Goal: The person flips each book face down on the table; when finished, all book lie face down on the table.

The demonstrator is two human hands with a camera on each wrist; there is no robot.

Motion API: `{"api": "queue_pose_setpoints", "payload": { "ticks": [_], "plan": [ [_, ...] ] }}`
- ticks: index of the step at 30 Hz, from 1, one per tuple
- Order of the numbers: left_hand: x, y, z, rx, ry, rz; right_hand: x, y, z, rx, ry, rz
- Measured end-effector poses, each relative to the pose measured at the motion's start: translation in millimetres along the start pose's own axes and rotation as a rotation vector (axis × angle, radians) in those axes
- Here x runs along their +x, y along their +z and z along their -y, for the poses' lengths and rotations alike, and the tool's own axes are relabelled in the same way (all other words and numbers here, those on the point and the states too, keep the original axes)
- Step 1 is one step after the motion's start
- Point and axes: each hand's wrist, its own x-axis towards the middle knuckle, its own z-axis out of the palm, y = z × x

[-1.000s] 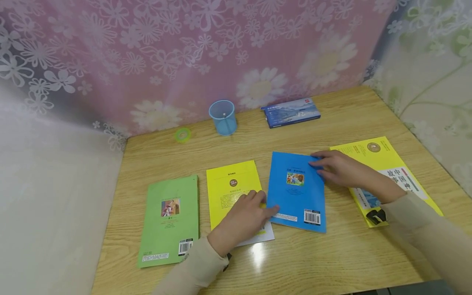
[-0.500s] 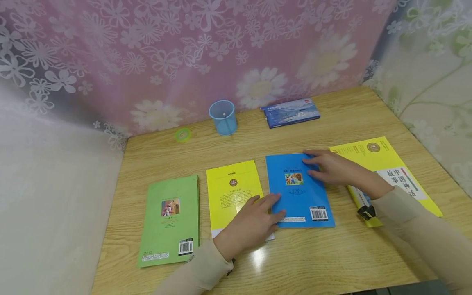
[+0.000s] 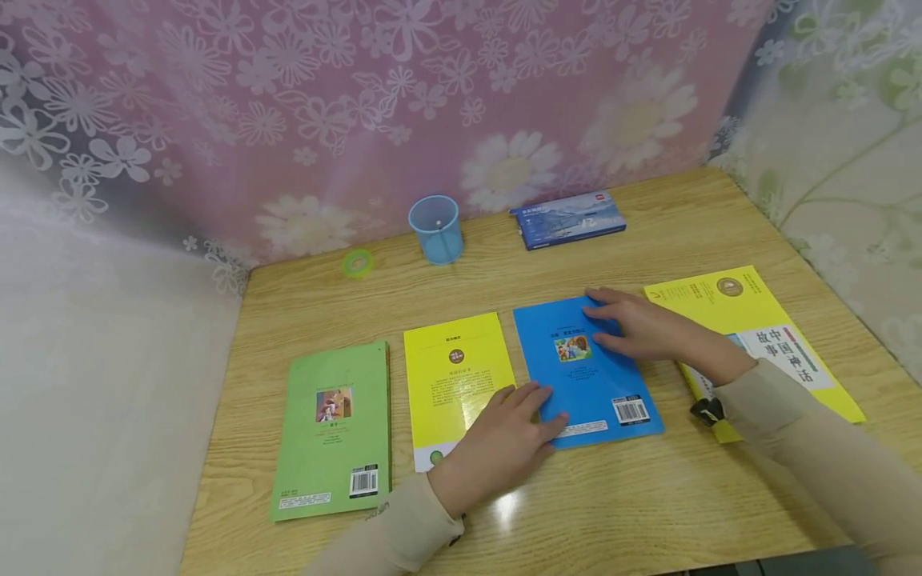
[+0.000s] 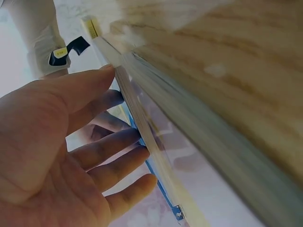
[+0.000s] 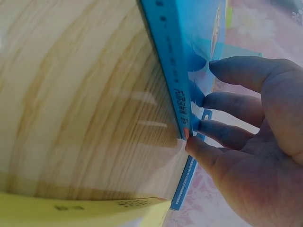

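A blue book [image 3: 576,388] lies back cover up on the wooden table, slightly turned, with a small picture and a barcode on it. My left hand [image 3: 500,444] reaches over the lower part of a thin yellow book [image 3: 454,360], its fingertips at the blue book's left edge. At the upper right of the blue book, my right hand [image 3: 641,324] rests spread fingers on the cover. The right wrist view shows those fingertips along the blue spine [image 5: 173,71]. In the left wrist view, the fingers of my left hand [image 4: 80,156] are spread along page edges.
A green book [image 3: 331,432] lies at the left, and a larger yellow book [image 3: 742,308] at the right, partly under my right forearm. Along the back stand a blue mesh cup [image 3: 439,240], a tape roll [image 3: 357,263] and a flat blue box [image 3: 572,220].
The blue book has slid slightly left and turned counterclockwise. My right hand has moved left with it, and my left hand has shifted a little right, its fingers spreading at the book's edge.
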Motion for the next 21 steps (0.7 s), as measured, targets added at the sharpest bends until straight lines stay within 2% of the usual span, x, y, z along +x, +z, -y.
{"api": "queue_pose_setpoints", "payload": {
  "ticks": [13, 17, 21],
  "plan": [
    [8.2, -4.7, -0.4, 0.084, 0.019, 0.004, -11, 2, -3, 0.023, 0.030, -0.002],
    [19.4, -11.5, 0.3, 0.103, 0.023, 0.018, -25, -2, -3, 0.073, 0.035, -0.027],
    [38.7, -18.9, 1.8, 0.071, 0.037, 0.063, -46, -8, -4, 0.116, 0.075, -0.075]
  ]
}}
